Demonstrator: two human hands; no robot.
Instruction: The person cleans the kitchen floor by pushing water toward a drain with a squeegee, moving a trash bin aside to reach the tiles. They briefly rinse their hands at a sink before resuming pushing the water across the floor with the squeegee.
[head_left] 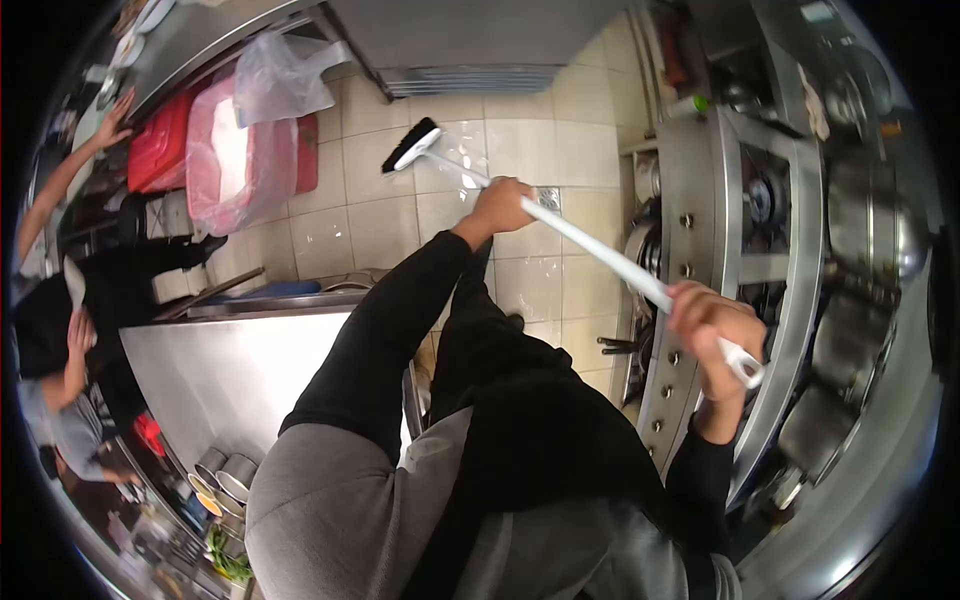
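A white-handled broom (600,248) runs diagonally across the view, its black bristles (411,146) resting on the tiled floor (390,225) at the upper middle. My left hand (502,207) is wrapped round the lower part of the handle, nearer the brush head. Close to the top end of the handle, at the right, my right hand (715,325) is closed round it, and the end with its hanging hole sticks out past the fingers. Small wet-looking or shiny patches show on the tiles near the brush.
Left of the broom stand red tubs (160,150) with plastic bags. A steel worktable (240,370) lies at my left, a stove (690,230) with knobs and pans at my right. Other people (75,430) are at the far left. A steel unit (470,40) stands ahead.
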